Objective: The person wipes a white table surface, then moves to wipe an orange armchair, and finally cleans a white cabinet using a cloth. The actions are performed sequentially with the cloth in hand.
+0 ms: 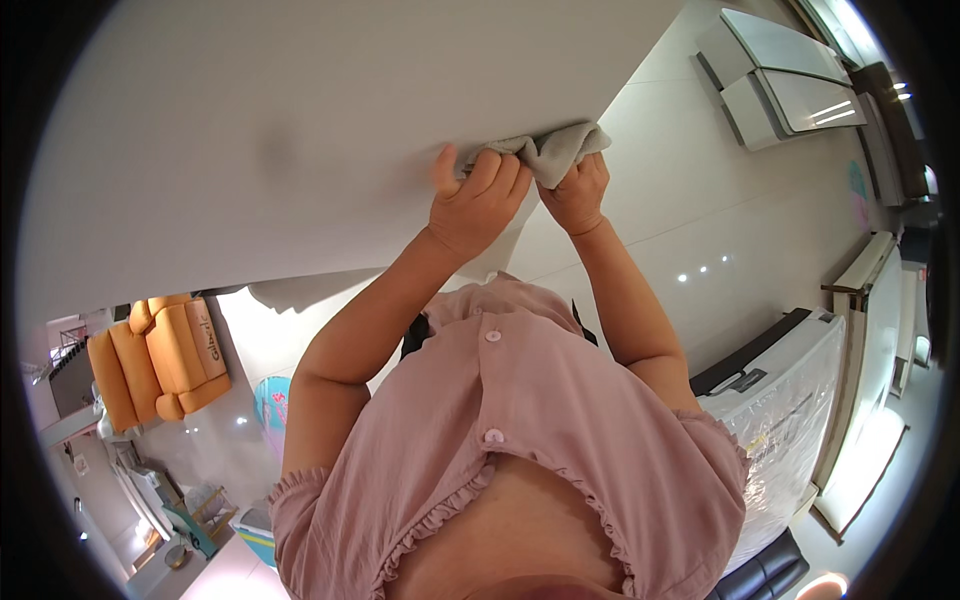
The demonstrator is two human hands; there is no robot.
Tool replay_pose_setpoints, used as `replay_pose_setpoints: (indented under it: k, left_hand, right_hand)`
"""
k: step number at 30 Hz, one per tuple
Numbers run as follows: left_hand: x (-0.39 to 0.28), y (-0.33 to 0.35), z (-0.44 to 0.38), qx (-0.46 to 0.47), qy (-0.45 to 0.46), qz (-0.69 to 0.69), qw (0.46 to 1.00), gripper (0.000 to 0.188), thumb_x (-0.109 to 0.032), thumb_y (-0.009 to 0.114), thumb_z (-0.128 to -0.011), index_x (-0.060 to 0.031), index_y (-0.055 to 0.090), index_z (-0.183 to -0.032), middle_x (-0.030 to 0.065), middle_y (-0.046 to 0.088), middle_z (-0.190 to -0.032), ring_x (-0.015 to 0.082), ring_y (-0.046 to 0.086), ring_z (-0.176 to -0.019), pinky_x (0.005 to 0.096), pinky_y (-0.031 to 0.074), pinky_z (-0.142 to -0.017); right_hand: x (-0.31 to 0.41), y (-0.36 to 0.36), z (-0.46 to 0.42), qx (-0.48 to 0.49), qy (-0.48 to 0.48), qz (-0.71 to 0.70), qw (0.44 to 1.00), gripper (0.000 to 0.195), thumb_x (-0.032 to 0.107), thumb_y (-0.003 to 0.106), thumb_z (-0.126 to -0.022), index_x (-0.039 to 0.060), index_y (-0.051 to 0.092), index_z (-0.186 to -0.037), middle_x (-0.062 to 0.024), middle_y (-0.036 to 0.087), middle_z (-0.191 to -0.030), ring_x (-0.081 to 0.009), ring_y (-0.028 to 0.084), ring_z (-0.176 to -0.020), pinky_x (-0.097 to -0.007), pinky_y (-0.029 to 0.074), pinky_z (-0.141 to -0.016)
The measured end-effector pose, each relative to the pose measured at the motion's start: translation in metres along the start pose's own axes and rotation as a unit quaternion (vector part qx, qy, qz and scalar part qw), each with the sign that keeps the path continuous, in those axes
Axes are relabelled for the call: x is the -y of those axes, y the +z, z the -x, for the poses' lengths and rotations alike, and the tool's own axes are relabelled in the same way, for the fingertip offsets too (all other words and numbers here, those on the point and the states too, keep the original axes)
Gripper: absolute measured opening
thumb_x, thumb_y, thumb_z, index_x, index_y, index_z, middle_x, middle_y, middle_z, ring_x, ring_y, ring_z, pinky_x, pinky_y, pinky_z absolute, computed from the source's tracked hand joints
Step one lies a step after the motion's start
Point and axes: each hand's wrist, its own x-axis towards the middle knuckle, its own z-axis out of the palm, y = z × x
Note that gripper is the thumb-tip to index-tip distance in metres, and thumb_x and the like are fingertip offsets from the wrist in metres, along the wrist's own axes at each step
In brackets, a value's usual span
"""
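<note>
A grey cloth (pixel 559 154) is bunched against the edge of a large, smooth, pale panel (pixel 300 135). My left hand (pixel 480 196) grips the cloth's left part with curled fingers, its thumb raised beside the panel's surface. Close by on the right, my right hand (pixel 577 193) is closed on the cloth's other part, near the panel's edge. Both forearms reach up from the bottom of the view. What kind of furniture or wall the panel belongs to cannot be told.
Orange armchair (pixel 169 356) at left. White glossy cabinets (pixel 795 82) stand at upper right on the pale tiled floor (pixel 675 195). A plastic-wrapped mattress or board (pixel 780 427) lies at right, with a black padded seat (pixel 765 570) below it.
</note>
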Motion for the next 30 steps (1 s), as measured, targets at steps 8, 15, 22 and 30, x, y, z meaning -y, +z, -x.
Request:
replay_pose_setpoints:
  k: [8, 15, 22, 30]
  left_hand:
    - [0.009, -0.001, 0.040, 0.069, 0.015, -0.009, 0.997, 0.011, -0.016, 0.064, -0.078, -0.0230, 0.056, -0.074, -0.0059, 0.043, -0.076, 0.0107, 0.049, -0.084, 0.0612, 0.020, -0.106]
    - [0.060, -0.048, 0.036, 0.008, -0.063, -0.026, 0.998, 0.012, -0.015, 0.064, -0.077, -0.0229, 0.056, -0.075, -0.0063, 0.045, -0.078, 0.0116, 0.050, -0.087, 0.0603, 0.021, -0.104]
    - [0.092, -0.070, 0.083, 0.009, -0.116, -0.050, 0.992, 0.013, -0.014, 0.063, -0.072, -0.0214, 0.053, -0.074, -0.0048, 0.045, -0.079, 0.0139, 0.049, -0.091, 0.0598, 0.023, -0.100]
    - [0.093, -0.059, 0.170, 0.123, -0.141, -0.044, 0.981, 0.011, -0.013, 0.061, -0.072, -0.0215, 0.054, -0.075, -0.0047, 0.046, -0.079, 0.0147, 0.048, -0.088, 0.0565, 0.024, -0.099]
  right_hand:
    - [0.024, 0.023, 0.031, 0.060, 0.032, -0.033, 0.997, 0.035, 0.006, 0.077, -0.063, 0.0057, 0.064, -0.095, -0.0129, 0.058, -0.085, -0.0342, 0.060, -0.077, -0.0436, 0.050, -0.068]
    - [0.085, 0.010, -0.041, -0.008, -0.030, -0.053, 0.998, 0.030, 0.004, 0.075, -0.062, 0.0056, 0.064, -0.090, -0.0131, 0.057, -0.084, -0.0331, 0.059, -0.078, -0.0434, 0.048, -0.067]
    - [0.136, 0.030, -0.043, -0.010, -0.088, -0.050, 0.995, 0.017, 0.007, 0.071, -0.064, 0.0093, 0.065, -0.080, -0.0085, 0.058, -0.078, -0.0290, 0.059, -0.072, -0.0416, 0.048, -0.066]
    - [0.165, 0.067, 0.023, 0.143, -0.126, -0.065, 0.979, 0.012, 0.009, 0.068, -0.062, 0.0122, 0.063, -0.073, -0.0039, 0.056, -0.070, -0.0225, 0.059, -0.064, -0.0358, 0.048, -0.057]
